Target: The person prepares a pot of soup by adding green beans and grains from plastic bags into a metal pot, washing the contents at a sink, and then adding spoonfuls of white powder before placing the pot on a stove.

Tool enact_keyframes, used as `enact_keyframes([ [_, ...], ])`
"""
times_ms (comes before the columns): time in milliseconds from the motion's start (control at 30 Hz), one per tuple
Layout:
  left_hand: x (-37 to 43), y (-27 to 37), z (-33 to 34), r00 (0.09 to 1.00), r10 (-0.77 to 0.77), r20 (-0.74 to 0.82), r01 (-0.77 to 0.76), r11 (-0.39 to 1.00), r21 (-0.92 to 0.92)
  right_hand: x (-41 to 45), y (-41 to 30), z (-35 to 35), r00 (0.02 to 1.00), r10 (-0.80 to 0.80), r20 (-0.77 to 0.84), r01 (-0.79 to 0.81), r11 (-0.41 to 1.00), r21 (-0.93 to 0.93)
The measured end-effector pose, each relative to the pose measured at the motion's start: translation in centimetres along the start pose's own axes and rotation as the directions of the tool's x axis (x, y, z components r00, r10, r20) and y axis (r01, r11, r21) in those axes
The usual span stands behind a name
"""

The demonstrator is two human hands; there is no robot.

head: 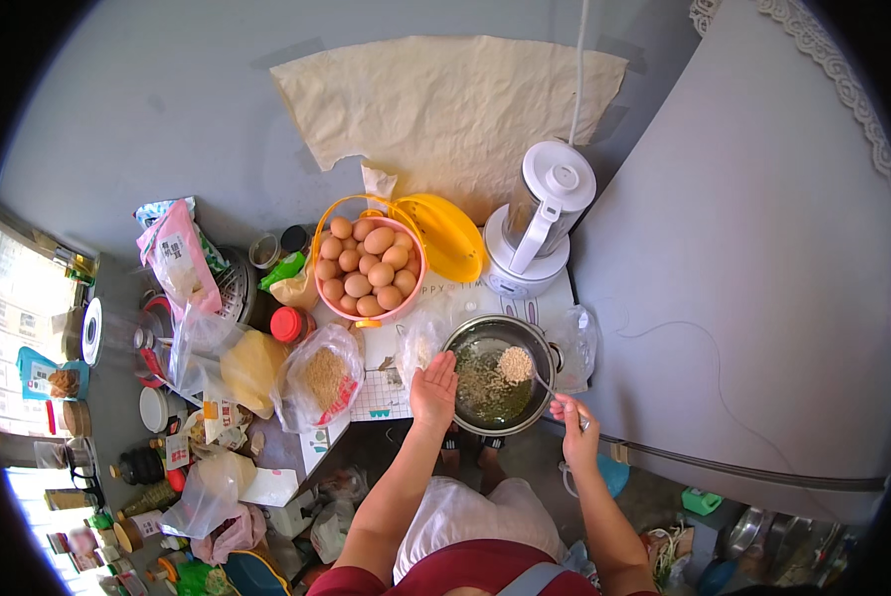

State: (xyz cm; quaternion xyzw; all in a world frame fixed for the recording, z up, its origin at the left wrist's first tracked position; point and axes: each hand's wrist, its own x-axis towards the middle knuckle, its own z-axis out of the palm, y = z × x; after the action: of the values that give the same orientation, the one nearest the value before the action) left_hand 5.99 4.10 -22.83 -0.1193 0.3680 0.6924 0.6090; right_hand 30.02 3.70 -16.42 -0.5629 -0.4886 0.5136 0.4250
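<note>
A metal spoon [546, 385] heaped with pale grains [516, 364] is held over a steel pot [447, 413] by my right hand [578, 428]. Inside the pot lie green bits and pale grains in what looks like liquid [490, 387]. Palm up and with nothing on it, my left hand [434, 391] is at the pot's left rim; whether it touches the rim, I cannot tell. Just behind that hand sits a clear plastic bag [419, 339] with pale contents. Farther left, an open plastic bag of tan grains [326, 376] stands on the table.
A pink bucket of brown eggs [367, 261] stands behind, its yellow lid [445, 235] beside it. At the back right is a white electric kettle [538, 223]. A red-lidded jar [290, 325] and crowded bags fill the left. A large grey panel [736, 298] borders the right.
</note>
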Motion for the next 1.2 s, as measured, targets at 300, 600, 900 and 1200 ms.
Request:
enact_keyframes([
  [300, -0.2, 0.0, -0.1, 0.998, 0.037, 0.060, -0.037, 0.999, 0.008, -0.1, -2.1, 0.7, 0.907, -0.358, 0.221, 0.419, 0.820, -0.390],
  [600, -0.9, -0.4, 0.5, 0.994, 0.061, 0.095, -0.082, 0.969, 0.235, -0.4, -2.4, 0.8, 0.777, -0.487, 0.399, 0.630, 0.590, -0.506],
  [900, -1.2, -0.2, 0.9, 0.984, 0.109, 0.143, -0.161, 0.888, 0.430, 0.2, -2.1, 1.9, 0.863, -0.410, 0.297, 0.505, 0.725, -0.469],
  [1200, -1.8, 0.2, -0.2, 0.976, 0.160, 0.146, -0.214, 0.821, 0.529, 1.4, -0.5, 3.0, 0.993, -0.117, -0.004, 0.116, 0.987, -0.107],
])
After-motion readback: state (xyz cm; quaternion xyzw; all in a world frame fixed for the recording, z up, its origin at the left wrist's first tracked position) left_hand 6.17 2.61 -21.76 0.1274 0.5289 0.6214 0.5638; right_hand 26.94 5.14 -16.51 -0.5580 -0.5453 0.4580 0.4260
